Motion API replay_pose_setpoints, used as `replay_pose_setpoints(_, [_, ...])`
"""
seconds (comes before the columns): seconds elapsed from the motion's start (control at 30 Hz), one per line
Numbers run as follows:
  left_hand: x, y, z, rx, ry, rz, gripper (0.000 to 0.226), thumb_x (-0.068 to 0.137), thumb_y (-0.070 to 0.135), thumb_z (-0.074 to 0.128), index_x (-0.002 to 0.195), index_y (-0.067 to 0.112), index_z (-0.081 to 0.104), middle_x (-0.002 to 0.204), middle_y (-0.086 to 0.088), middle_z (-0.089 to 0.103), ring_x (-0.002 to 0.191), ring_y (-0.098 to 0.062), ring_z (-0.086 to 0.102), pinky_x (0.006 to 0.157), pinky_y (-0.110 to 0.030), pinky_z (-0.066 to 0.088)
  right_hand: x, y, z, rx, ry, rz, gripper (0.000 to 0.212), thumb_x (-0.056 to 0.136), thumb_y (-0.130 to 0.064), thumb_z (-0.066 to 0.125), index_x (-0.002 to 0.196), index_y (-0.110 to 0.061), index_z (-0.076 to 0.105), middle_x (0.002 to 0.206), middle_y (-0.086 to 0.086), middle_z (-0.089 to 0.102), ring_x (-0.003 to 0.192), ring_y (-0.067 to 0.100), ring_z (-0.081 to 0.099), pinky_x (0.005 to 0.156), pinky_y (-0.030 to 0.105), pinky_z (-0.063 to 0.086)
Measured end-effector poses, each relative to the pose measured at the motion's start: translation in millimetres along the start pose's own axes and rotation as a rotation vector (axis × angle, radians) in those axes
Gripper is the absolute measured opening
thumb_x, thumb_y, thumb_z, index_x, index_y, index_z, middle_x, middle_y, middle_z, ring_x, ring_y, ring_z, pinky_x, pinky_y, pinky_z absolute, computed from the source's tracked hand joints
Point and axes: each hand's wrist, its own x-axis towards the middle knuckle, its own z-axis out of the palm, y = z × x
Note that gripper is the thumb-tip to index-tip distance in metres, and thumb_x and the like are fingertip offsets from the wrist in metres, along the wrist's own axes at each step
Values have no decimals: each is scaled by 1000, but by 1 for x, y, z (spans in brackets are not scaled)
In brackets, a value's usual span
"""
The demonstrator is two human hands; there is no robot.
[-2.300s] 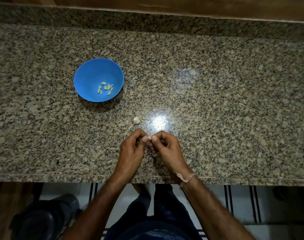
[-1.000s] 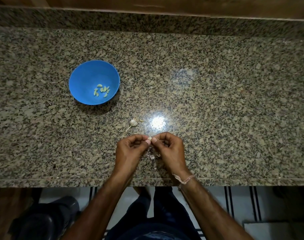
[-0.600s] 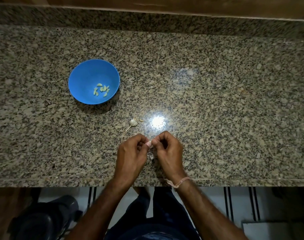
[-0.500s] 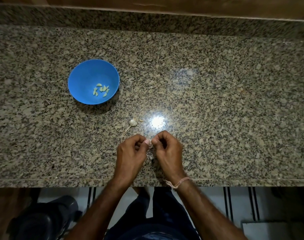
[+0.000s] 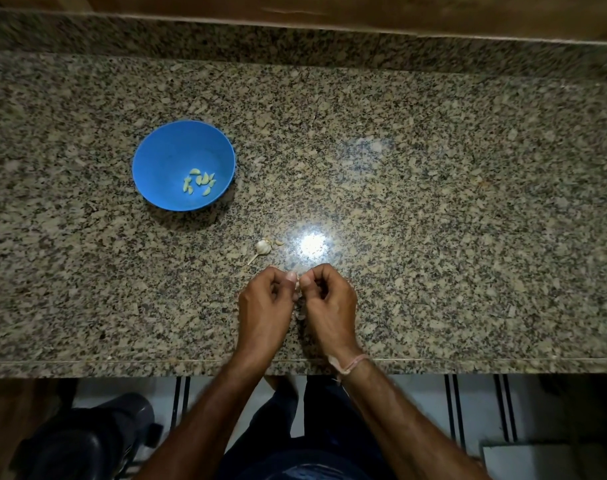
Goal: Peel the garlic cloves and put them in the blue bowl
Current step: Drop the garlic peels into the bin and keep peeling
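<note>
A: Where are the hands?

B: Both are over the speckled granite worktop [image 5: 433,202], close to its near edge and roughly midway along it. The left hand [image 5: 264,306] and the right hand [image 5: 329,306] are knuckle to knuckle, fingers curled, thumbs and fingertips meeting around a small pale garlic clove [image 5: 297,282] pinched between them. A thin pale band [image 5: 350,363] circles the right wrist, which lies over the near edge.

A: And the bowl?

B: The blue bowl [image 5: 163,157] stands toward the left part of the worktop, about halfway between the near edge and the raised granite strip [image 5: 329,43] along the far edge. It is well apart from the hands. Several peeled cloves [image 5: 198,181] lie together in its bottom.

A: Anything between them?

B: A partial garlic bulb [image 5: 262,247] with a short stalk lies just beyond the left hand, with a loose clove or two [image 5: 278,242] touching or just beside it. A bright light reflection [image 5: 310,244] sits right of it. Small pale skin scraps [image 5: 300,315] lie under the hands.

A: Open room?

B: The right half of the worktop is bare granite, as is the strip left of the bowl.
</note>
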Motion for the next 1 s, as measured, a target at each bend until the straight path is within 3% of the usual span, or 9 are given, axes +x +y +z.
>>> replay_pose_setpoints(0.1, [1, -2, 5, -388, -84, -243, 8, 100, 17, 67, 100, 9, 70, 88, -7, 76, 79, -15, 73, 70, -26, 58, 2, 1, -2, 37, 51, 40, 15, 96, -4, 68, 82, -9, 63, 77, 0, 65, 66, -1, 56, 59, 14, 48])
replay_pose_setpoints(0.17, [1, -2, 8, -686, -159, -414, 8, 95, 6, 70, 102, 5, 71, 89, -11, 75, 78, -15, 71, 70, -26, 58, 4, 0, -3, 40, 69, 32, 17, 95, -1, 68, 81, -9, 63, 76, -3, 64, 65, -2, 57, 58, 14, 48])
replay_pose_setpoints(0.23, [2, -6, 9, -807, -174, -471, 11, 93, 4, 70, 104, 5, 71, 89, -10, 75, 78, -13, 70, 71, -24, 58, 5, -2, -4, 26, 37, 21, 14, 96, -2, 66, 84, -7, 64, 77, -2, 65, 66, -2, 58, 58, 14, 49])
replay_pose_setpoints(0.43, [5, -12, 5, -683, -92, -354, 15, 97, 1, 67, 108, 8, 74, 92, -11, 76, 85, -16, 70, 77, -30, 57, 3, 2, -7, -34, -8, -40, 20, 99, -4, 63, 82, -14, 63, 76, -4, 63, 67, 1, 54, 61, 17, 49])
replay_pose_setpoints(0.57, [5, -9, 2, -576, -22, -269, 16, 97, 1, 67, 107, 10, 76, 92, -8, 75, 82, -10, 70, 72, -22, 56, 11, 6, -15, -125, 21, -100, 18, 98, -4, 65, 84, -15, 66, 79, -5, 65, 71, 2, 58, 64, 12, 47])
replay_pose_setpoints(0.63, [5, -9, 2, -532, -10, -234, 15, 98, 2, 66, 108, 9, 75, 93, -8, 75, 80, -9, 70, 71, -22, 57, 15, 10, -18, -248, -8, -179, 15, 97, -2, 66, 92, -14, 73, 88, -5, 69, 81, 5, 63, 72, 11, 49])
replay_pose_setpoints(0.77, [7, -11, 5, -554, -33, -274, 14, 101, 5, 63, 110, 5, 73, 81, -5, 72, 69, -8, 64, 64, -22, 54, 15, 13, -19, -451, 16, -331, 24, 96, -3, 67, 114, -17, 76, 108, -4, 73, 95, 11, 64, 82, 25, 54])
replay_pose_setpoints(0.87, [9, -14, 5, -563, -55, -302, 14, 101, 11, 64, 107, 2, 73, 78, -5, 72, 67, -10, 62, 59, -21, 50, 15, 9, -21, -302, -78, -310, 25, 96, -9, 70, 118, -19, 76, 110, -8, 73, 98, 5, 66, 85, 22, 55])
replay_pose_setpoints(1.0, [5, -14, 4, -467, -64, -242, 19, 103, 19, 63, 101, 5, 76, 76, -5, 73, 65, -10, 62, 57, -21, 49, 16, 3, -21, -119, -160, -210, 9, 93, -6, 74, 97, -14, 78, 96, -7, 74, 92, 6, 70, 81, 23, 59])
